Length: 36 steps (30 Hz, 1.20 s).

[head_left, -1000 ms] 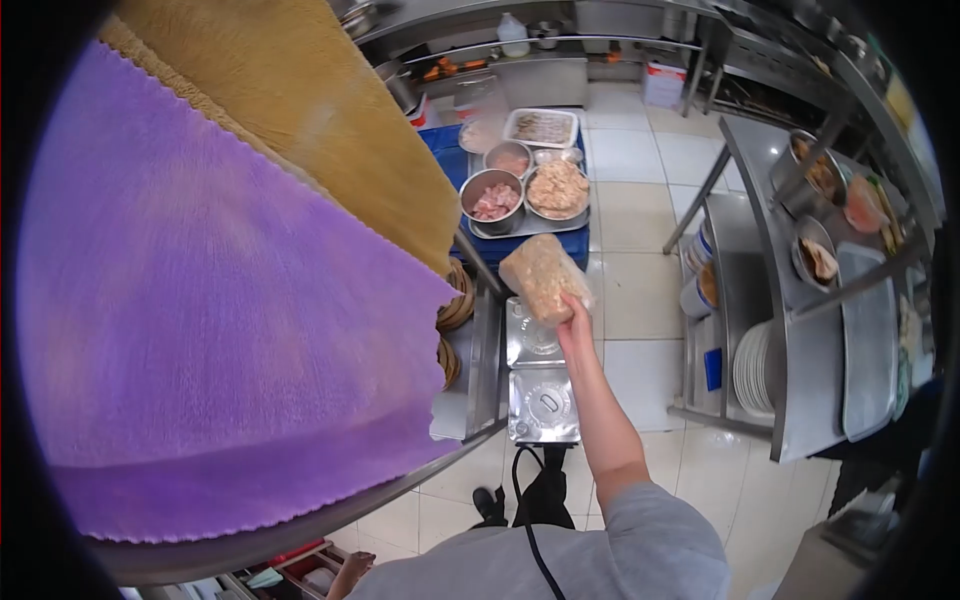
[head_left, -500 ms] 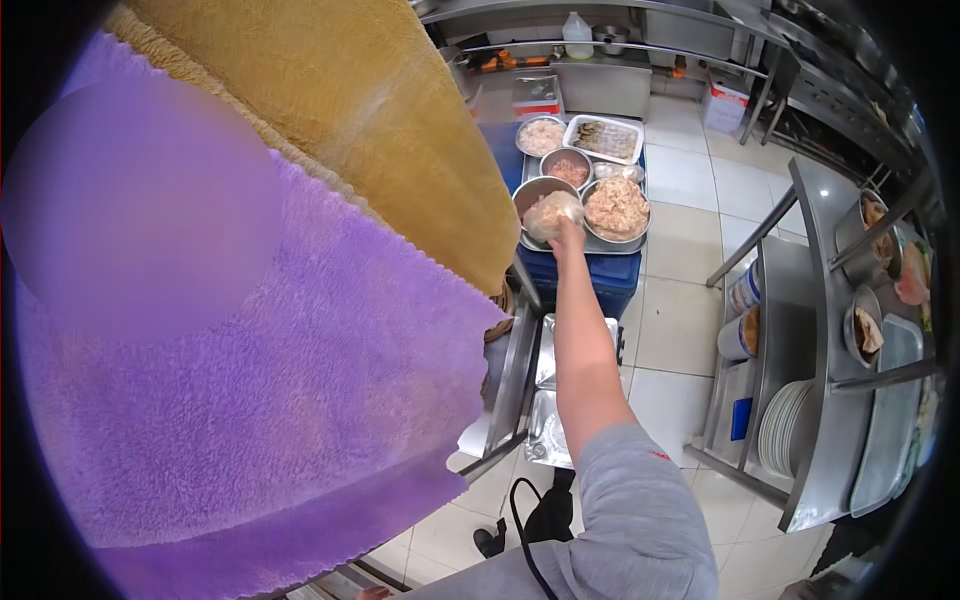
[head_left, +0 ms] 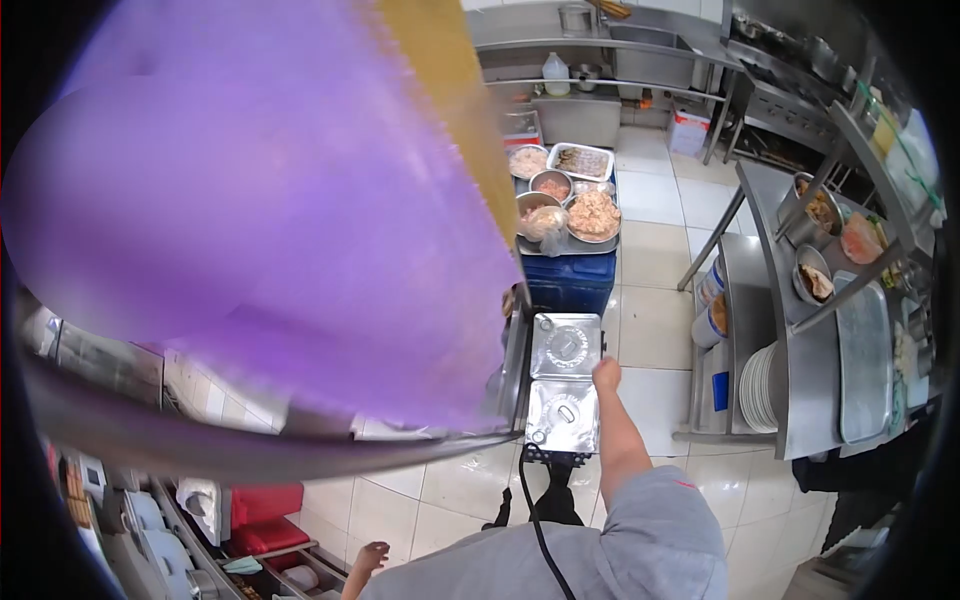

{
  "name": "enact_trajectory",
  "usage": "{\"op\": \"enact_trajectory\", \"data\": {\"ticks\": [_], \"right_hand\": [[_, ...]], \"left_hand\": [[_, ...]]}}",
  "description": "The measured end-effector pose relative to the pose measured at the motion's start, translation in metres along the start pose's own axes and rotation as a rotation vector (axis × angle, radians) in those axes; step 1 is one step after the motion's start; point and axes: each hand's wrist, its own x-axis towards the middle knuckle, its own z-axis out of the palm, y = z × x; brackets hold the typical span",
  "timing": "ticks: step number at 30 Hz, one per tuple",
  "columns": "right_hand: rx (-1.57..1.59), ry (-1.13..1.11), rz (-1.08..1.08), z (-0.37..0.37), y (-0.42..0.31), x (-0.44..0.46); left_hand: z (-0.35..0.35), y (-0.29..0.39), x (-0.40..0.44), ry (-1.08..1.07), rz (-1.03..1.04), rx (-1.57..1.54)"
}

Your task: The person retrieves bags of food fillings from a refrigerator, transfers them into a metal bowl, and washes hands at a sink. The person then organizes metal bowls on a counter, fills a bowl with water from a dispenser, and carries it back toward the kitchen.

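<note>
My right hand is closed beside the right edge of a metal unit with two lids; whether its fingers hold anything is hidden. At the lower left, my left hand hangs low with its fingers apart and nothing visible in them. Beyond the metal unit, a clear plastic bag lies over a steel bowl of pale meat. Next to it stands a bowl heaped with minced meat. A large purple cloth hangs close to the camera and covers much of the left side.
A yellow cloth hangs behind the purple one. The bowls and a white tray sit on a blue container. To the right is a steel rack with stacked plates. A red box is at lower left. A black cord runs down my front.
My right hand has let go of the plastic bag and drawn back toward me, down beside the metal unit. The bag stays at the bowl. My left hand shows more fully, and the view has shifted.
</note>
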Motion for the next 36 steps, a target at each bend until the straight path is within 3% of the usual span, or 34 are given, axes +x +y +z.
{"op": "enact_trajectory", "data": {"ticks": [2,3,4,5,6,7,8,9,10,11,12,13,15,17,19,23,25,28,29,32,36], "right_hand": [[-0.165,-0.197,-0.067,-0.043,0.008,-0.046],[-0.253,-0.31,-0.126,-0.057,0.017,-0.066],[-0.289,-0.427,-0.519,-0.018,0.071,-0.061],[-0.472,-0.517,-0.54,0.02,0.117,-0.063],[-0.75,-0.729,-0.592,-0.003,0.102,-0.08],[-0.593,-0.742,-0.445,-0.021,0.094,-0.1],[-0.593,-0.848,-0.475,-0.037,0.084,-0.119],[-0.752,-0.841,-0.602,-0.005,0.113,-0.114],[-0.717,-0.869,-0.585,0.003,0.118,-0.123],[-0.671,-0.955,-0.344,0.006,0.113,-0.141],[-0.56,-1.064,-0.373,0.025,0.13,-0.139],[-0.3,-1.069,-0.019,0.063,0.161,-0.118],[-0.619,-1.017,-0.493,0.047,0.095,-0.178],[-0.696,-0.929,-0.802,0.051,0.045,-0.23],[-0.648,-0.875,-1.018,0.063,0.008,-0.275],[-0.39,-0.925,-1.431,0.085,-0.07,-0.321],[-0.509,-0.648,-1.124,0.119,-0.107,-0.337],[-0.593,-0.535,-1.22,0.076,-0.164,-0.39],[-0.679,-0.41,-1.141,0.127,-0.154,-0.36],[-0.856,-0.493,-1.09,0.147,-0.176,-0.364],[-1.072,-0.831,-1.077,0.175,-0.22,-0.365]], "left_hand": [[-0.014,-0.014,0.009,0.085,0.075,0.4],[-0.019,-0.022,0.008,0.124,0.067,0.322],[-0.018,-0.016,-0.003,0.167,0.051,0.236],[-0.021,-0.02,-0.015,0.211,0.022,0.216],[-0.026,-0.033,-0.02,0.26,-0.011,0.181],[-0.034,-0.058,-0.022,0.292,-0.007,0.177],[-0.043,-0.085,-0.023,0.332,-0.01,0.162],[-0.051,-0.115,-0.025,0.371,-0.032,0.164],[-0.056,-0.144,-0.033,0.403,-0.045,0.149],[-0.058,-0.177,-0.043,0.469,-0.007,0.17],[-0.056,-0.198,-0.064,0.496,-0.069,0.099],[-0.056,-0.211,-0.087,0.515,-0.124,0.033],[-0.059,-0.26,-0.111,0.625,-0.161,-0.05],[-0.07,-0.289,-0.129,0.646,-0.265,-0.136],[-0.084,-0.323,-0.134,0.632,-0.354,-0.171],[-0.141,-0.32,-0.118,0.827,-0.231,-0.378],[-0.186,-0.28,-0.105,0.85,-0.068,-0.529],[-0.241,-0.23,-0.092,0.823,0.023,-0.599],[-0.259,-0.216,-0.094,0.811,0.046,-0.624],[-0.314,-0.198,-0.09,0.833,0.073,-0.647],[-0.365,-0.221,-0.099,0.718,0.156,-0.933]]}}
